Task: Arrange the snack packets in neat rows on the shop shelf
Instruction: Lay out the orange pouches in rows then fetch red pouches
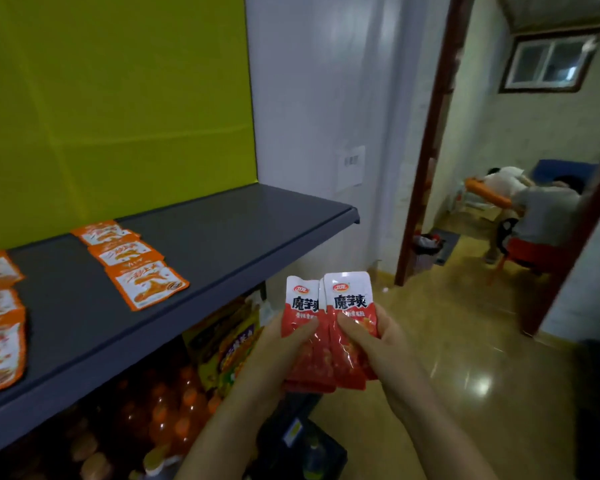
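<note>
The left hand point(284, 351) and right hand point(374, 344) each pinch a fanned stack of red-and-white foil snack packets point(349, 299), thumbs in front and fingers curled behind. They hold it just off the front edge of the dark grey metal shelf point(243, 226), seemingly sorting before placing. Next, the packets need laying flat in line, right of the row of orange-and-white packets point(129, 258). The stack's count is hidden.

Dim indoor light; glare patches shine on the floor point(478, 382) at near right. Edges bend, and the far room is blurred.
</note>
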Tool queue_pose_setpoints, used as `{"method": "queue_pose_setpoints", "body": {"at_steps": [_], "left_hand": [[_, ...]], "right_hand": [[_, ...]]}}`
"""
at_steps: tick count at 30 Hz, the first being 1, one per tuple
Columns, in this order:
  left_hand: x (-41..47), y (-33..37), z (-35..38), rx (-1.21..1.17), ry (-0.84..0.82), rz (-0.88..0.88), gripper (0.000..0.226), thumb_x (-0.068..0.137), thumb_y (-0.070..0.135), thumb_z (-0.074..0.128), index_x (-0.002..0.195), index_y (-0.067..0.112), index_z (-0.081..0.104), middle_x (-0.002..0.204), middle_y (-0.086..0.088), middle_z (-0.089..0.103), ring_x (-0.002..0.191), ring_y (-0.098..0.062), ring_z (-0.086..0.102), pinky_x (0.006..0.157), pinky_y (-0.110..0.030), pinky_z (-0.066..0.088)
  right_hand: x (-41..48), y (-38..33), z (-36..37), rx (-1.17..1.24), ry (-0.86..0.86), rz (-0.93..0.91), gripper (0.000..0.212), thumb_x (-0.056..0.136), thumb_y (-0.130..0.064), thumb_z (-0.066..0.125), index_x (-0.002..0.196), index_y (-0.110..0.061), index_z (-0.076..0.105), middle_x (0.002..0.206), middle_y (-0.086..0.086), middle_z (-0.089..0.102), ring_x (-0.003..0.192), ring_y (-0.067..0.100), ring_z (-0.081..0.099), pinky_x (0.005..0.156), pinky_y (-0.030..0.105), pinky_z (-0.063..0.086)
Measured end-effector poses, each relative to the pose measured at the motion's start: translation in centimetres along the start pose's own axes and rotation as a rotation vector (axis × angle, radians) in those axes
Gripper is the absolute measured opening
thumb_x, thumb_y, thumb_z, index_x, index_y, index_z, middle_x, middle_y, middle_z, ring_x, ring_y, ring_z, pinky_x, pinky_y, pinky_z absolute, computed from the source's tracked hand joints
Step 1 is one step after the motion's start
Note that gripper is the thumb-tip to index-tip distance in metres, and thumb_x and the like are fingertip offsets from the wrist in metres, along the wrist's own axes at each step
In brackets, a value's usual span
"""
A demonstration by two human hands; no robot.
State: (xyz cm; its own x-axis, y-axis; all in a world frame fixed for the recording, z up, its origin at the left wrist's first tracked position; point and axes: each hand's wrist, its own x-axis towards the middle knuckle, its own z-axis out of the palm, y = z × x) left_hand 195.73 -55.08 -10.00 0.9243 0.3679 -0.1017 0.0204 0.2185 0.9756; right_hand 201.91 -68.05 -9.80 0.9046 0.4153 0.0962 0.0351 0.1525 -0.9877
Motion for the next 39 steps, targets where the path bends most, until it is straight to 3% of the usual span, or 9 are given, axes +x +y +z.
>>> {"method": "queue_pose_setpoints", "body": {"at_steps": [3, 11, 18, 22, 26, 29, 32, 36, 39], "left_hand": [[2.8, 1.0, 0.6, -0.016, 0.067, 0.105, 0.032, 0.076, 0.019, 0.07, 0.107, 0.027, 0.065, 0.098, 0.0, 0.074, 0.087, -0.02, 0.071, 0.067, -0.032, 0.057], [7.3, 4.7, 0.3, -0.078, 0.437, 0.317, 0.028, 0.081, 0.01, 0.065, 0.107, 0.018, 0.061, 0.092, -0.002, 0.075, 0.079, -0.017, 0.072, 0.057, -0.022, 0.055], [6.9, 8.6, -5.5, 0.019, 0.833, 0.463, 0.026, 0.078, 0.014, 0.068, 0.102, 0.022, 0.06, 0.081, 0.005, 0.075, 0.067, -0.008, 0.07, 0.055, -0.022, 0.055], [5.6, 10.1, -9.4, 0.074, 0.952, 0.473, 0.017, 0.082, 0.013, 0.064, 0.096, 0.023, 0.059, 0.067, 0.009, 0.072, 0.051, -0.007, 0.066, 0.04, -0.024, 0.05], [4.4, 11.2, -12.3, 0.061, 1.003, 0.508, 0.017, 0.082, 0.008, 0.064, 0.094, 0.02, 0.062, 0.078, 0.003, 0.075, 0.066, -0.01, 0.07, 0.054, -0.026, 0.057], [3.9, 11.5, -13.7, 0.054, 1.021, 0.49, 0.017, 0.082, 0.008, 0.063, 0.095, 0.02, 0.062, 0.076, 0.004, 0.075, 0.064, -0.01, 0.071, 0.049, -0.024, 0.054], [3.8, 11.7, -14.6, 0.064, 1.052, 0.458, 0.017, 0.081, 0.011, 0.064, 0.096, 0.02, 0.062, 0.074, 0.006, 0.075, 0.063, -0.009, 0.071, 0.049, -0.023, 0.055], [4.1, 11.9, -14.9, 0.062, 1.074, 0.44, 0.018, 0.08, 0.013, 0.066, 0.097, 0.02, 0.062, 0.077, 0.004, 0.075, 0.065, -0.011, 0.071, 0.051, -0.024, 0.055], [4.7, 12.1, -14.7, 0.059, 1.065, 0.446, 0.021, 0.08, 0.014, 0.066, 0.098, 0.022, 0.062, 0.08, 0.003, 0.076, 0.069, -0.012, 0.072, 0.051, -0.025, 0.055]], "right_hand": [[5.0, -0.2, -0.3, -0.065, -0.105, -0.041, 0.01, 0.084, -0.024, 0.064, 0.092, -0.029, 0.062, 0.08, -0.012, 0.073, 0.073, 0.004, 0.071, 0.053, 0.015, 0.052], [16.4, -2.7, 2.3, -0.153, -0.514, -0.109, 0.013, 0.081, -0.032, 0.066, 0.093, -0.034, 0.061, 0.081, -0.015, 0.072, 0.073, -0.003, 0.068, 0.051, 0.009, 0.049], [22.8, -4.3, 9.9, -0.126, -0.737, -0.17, 0.007, 0.087, -0.029, 0.061, 0.093, -0.032, 0.059, 0.098, -0.006, 0.071, 0.088, 0.011, 0.068, 0.073, 0.028, 0.054], [26.6, -3.6, 16.4, -0.271, -0.766, -0.131, 0.004, 0.089, -0.02, 0.051, 0.09, -0.021, 0.054, 0.096, 0.003, 0.066, 0.083, 0.016, 0.062, 0.069, 0.028, 0.046], [29.6, -2.9, 21.6, -0.401, -0.788, -0.108, 0.016, 0.086, -0.012, 0.055, 0.073, -0.022, 0.051, 0.106, 0.012, 0.067, 0.098, 0.026, 0.063, 0.084, 0.033, 0.047], [32.1, -2.7, 24.5, -0.53, -0.779, -0.172, 0.004, 0.085, -0.012, 0.059, 0.088, -0.014, 0.058, 0.112, 0.014, 0.066, 0.105, 0.028, 0.062, 0.087, 0.034, 0.047], [33.8, -2.0, 26.3, -0.713, -0.761, -0.233, 0.029, 0.084, -0.019, 0.061, 0.109, -0.004, 0.064, 0.116, 0.016, 0.065, 0.109, 0.03, 0.059, 0.088, 0.034, 0.046], [34.6, -0.7, 26.9, -0.83, -0.682, -0.28, 0.034, 0.084, -0.029, 0.06, 0.107, -0.006, 0.065, 0.116, 0.015, 0.064, 0.108, 0.032, 0.058, 0.074, 0.027, 0.04], [35.0, -0.2, 27.1, -0.893, -0.656, -0.311, 0.039, 0.084, -0.038, 0.059, 0.109, -0.008, 0.064, 0.118, 0.015, 0.062, 0.111, 0.034, 0.055, 0.08, 0.03, 0.043]]}}
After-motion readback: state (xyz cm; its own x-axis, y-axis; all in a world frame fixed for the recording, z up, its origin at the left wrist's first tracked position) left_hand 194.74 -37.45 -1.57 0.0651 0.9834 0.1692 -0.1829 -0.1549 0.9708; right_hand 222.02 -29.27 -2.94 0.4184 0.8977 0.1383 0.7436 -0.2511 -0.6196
